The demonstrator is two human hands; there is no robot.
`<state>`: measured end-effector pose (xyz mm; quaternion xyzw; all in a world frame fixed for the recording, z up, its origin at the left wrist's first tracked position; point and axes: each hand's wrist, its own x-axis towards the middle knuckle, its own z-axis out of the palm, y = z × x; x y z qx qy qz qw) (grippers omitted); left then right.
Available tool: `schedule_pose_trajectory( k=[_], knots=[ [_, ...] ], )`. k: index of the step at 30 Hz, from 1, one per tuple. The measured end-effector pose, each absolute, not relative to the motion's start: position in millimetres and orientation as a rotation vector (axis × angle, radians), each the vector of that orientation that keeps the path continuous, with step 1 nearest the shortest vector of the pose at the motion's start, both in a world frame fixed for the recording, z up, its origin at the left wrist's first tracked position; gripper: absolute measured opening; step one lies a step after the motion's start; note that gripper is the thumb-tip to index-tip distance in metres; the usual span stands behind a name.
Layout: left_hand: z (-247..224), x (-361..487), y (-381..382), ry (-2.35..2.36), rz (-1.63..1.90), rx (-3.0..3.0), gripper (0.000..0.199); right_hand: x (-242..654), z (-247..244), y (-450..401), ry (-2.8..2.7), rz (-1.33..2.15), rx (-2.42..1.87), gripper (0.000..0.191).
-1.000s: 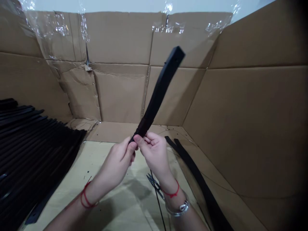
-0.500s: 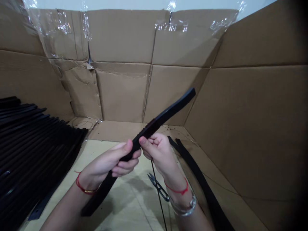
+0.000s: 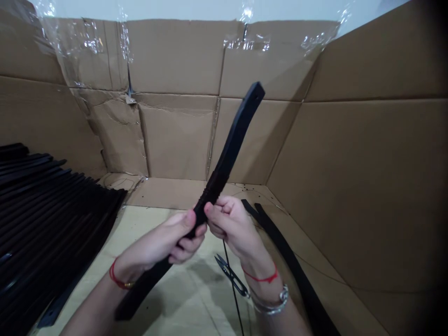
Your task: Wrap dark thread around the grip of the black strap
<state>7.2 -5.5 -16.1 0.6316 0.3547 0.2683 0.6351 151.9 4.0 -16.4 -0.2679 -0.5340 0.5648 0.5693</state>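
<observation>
1. As we look down at the work, a long black strip [image 3: 229, 156] crosses both hands at a steep slant. It looks like matte rubber, gently curved, with a blunt squared end up and away from the hands. A ribbed stretch lies just above the hands, and the lower end reaches past the left hand toward the surface.
2. Our left hand [image 3: 157, 245] is closed around the strip, with the fingers curled under it and the thumb lying on top. The forearm comes in from the lower left.
3. Our right hand [image 3: 231, 228] also grips the strip, just above the left hand and touching it, pinching from the side with the thumb and curled fingers. The wrist is bent and the forearm rises from the lower right.
4. On the left wrist sits a red string [image 3: 117, 277]; the right wrist carries another red string [image 3: 261, 279] and a silver bangle [image 3: 273, 301].
5. Left of the left hand, a stack of black strips [image 3: 52, 219] lies in overlapping rows on the pale surface [image 3: 196, 303].
6. Below the right hand lie steel thread snips [image 3: 231, 275] with a thin black cord [image 3: 233, 289] beside them, and to its right lie two more black strips [image 3: 289, 270].
7. Beyond the hands rise creased cardboard walls [image 3: 175, 135], patched with clear tape [image 3: 247, 42].
</observation>
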Motion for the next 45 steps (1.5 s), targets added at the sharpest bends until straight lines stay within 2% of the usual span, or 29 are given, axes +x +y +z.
schedule_pose_trajectory(
  k=[2,4,6,9,11,15,19,23,27,28,31,32,35,36,38,40,43,45],
  knots=[
    [-15,7,-4,0.763,0.534,1.451,0.056,154,-14,2,-1.274,1.244,-0.661,0.032],
    [-15,9,-3,0.972,0.812,1.633,0.047,153,-13,2,-1.196,1.057,-0.691,0.030],
    [-16,12,-2,1.109,1.027,1.663,0.043,154,-13,3,-1.180,1.053,-0.675,0.029],
    [-19,16,0,0.836,0.752,1.320,0.052,156,-16,7,-1.254,1.325,-0.608,0.032],
    [-22,17,0,0.652,0.605,1.194,0.057,157,-18,8,-1.230,1.348,-0.606,0.032],
    [-23,19,-3,0.840,0.956,1.333,0.043,155,-18,7,-1.148,1.154,-0.662,0.035],
    [-21,15,-3,0.769,0.671,1.247,0.050,154,-14,3,-1.268,1.253,-0.632,0.032],
    [-22,14,-2,1.037,1.034,1.446,0.047,156,-12,0,-1.172,1.054,-0.692,0.030],
    [-25,17,-5,0.770,0.565,1.219,0.057,158,-11,-2,-1.317,1.291,-0.601,0.032],
    [-26,18,-6,0.766,0.604,1.267,0.056,157,-11,-2,-1.283,1.238,-0.616,0.031],
    [-25,18,-8,0.973,1.004,1.522,0.042,155,-10,-3,-1.146,1.032,-0.693,0.033],
    [-24,17,-8,0.991,0.988,1.517,0.041,155,-9,-3,-1.177,1.056,-0.696,0.034],
    [-21,13,-9,0.773,0.562,1.291,0.048,156,-6,-6,-1.345,1.147,-0.694,0.033],
    [-20,13,-9,0.737,0.530,1.263,0.049,156,-6,-6,-1.338,1.106,-0.700,0.034],
    [-19,15,-10,0.844,0.788,1.349,0.044,155,-6,-8,-1.229,0.970,-0.702,0.037],
    [-19,16,-13,0.926,0.973,1.381,0.043,153,-7,-8,-1.198,1.018,-0.676,0.035],
    [-17,14,-16,0.735,0.688,1.296,0.055,151,-10,-6,-1.288,1.244,-0.618,0.035],
    [-16,13,-16,0.797,0.769,1.398,0.052,150,-12,-3,-1.235,1.172,-0.614,0.035]
  ],
)
